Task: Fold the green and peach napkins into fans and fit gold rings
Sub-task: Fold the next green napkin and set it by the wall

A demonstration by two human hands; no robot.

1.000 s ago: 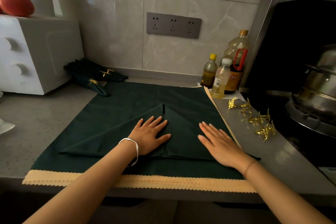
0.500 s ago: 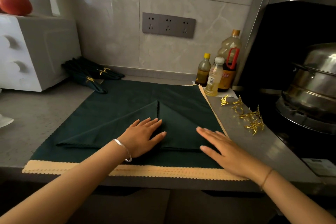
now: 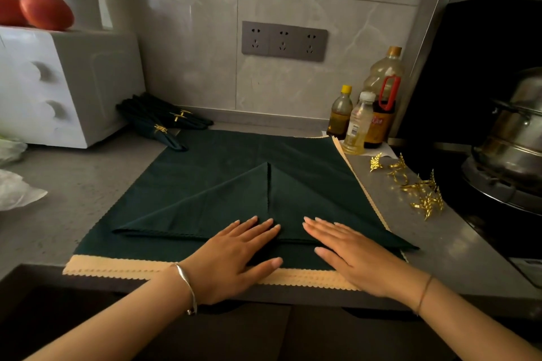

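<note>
A dark green napkin [image 3: 223, 205] folded into a wide triangle lies on top of another flat green napkin [image 3: 234, 149]. Under both, a peach napkin [image 3: 117, 268] shows as a scalloped strip at the counter's front and right edges. My left hand [image 3: 234, 252] rests flat, fingers spread, on the triangle's near edge. My right hand [image 3: 349, 249] lies flat beside it, pressing the same edge. Several gold leaf rings [image 3: 416, 184] are scattered on the counter to the right. Finished green napkins with gold rings [image 3: 164, 123] lie at the back left.
A white appliance [image 3: 64, 82] with red fruit on top stands at the left. Three bottles [image 3: 366, 114] stand at the back right. A steel pot [image 3: 516, 138] sits on the stove at the right. White plastic [image 3: 14, 190] lies at the far left.
Both hands have slid toward me along the folded triangle to its near edge and drawn closer together. The view has tilted slightly.
</note>
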